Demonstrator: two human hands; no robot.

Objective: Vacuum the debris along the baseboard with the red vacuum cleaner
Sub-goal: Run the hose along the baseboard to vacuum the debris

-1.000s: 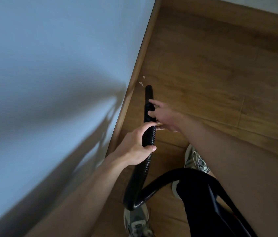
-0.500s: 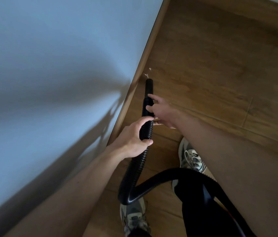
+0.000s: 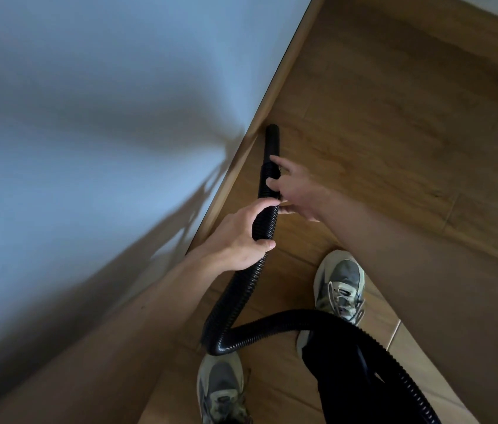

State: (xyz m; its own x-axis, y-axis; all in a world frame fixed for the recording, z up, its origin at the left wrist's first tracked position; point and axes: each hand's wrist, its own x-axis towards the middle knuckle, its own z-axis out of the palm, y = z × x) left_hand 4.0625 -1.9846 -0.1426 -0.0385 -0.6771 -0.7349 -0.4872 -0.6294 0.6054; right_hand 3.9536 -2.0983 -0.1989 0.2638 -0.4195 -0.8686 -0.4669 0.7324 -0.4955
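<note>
1. A black ribbed plastic vacuum hose (image 3: 241, 289) runs up the middle of the view. It is glossy, ringed with fine ridges, and ends in a smooth black tube nozzle (image 3: 272, 142).
2. The nozzle's far end sits low, just beside the light brown wooden baseboard (image 3: 275, 84), where board and floor meet. Whether it touches the board cannot be told.
3. Below the hands the hose drops, makes a tight bend between the person's feet, then sweeps right and leaves at the lower right edge.
4. The left hand (image 3: 238, 243) is wrapped round the ribbed part, fingers curled over the top and thumb closing underneath.
5. The right hand (image 3: 298, 192) grips higher up, where the ribs meet the smooth nozzle. Its fingers curl over the hose from the right, the forefinger reaching to the nozzle's base. The two hands are close together, and the nozzle juts out beyond them.
6. A pale blue-grey wall (image 3: 88, 117) fills the left side, crossed by shadows. A brown wood-plank floor (image 3: 394, 133) fills the right.
7. Two grey lace-up sneakers stand on the floor, the right shoe (image 3: 341, 286) ahead of the left shoe (image 3: 221, 390), beside a black trouser leg (image 3: 339, 381).
</note>
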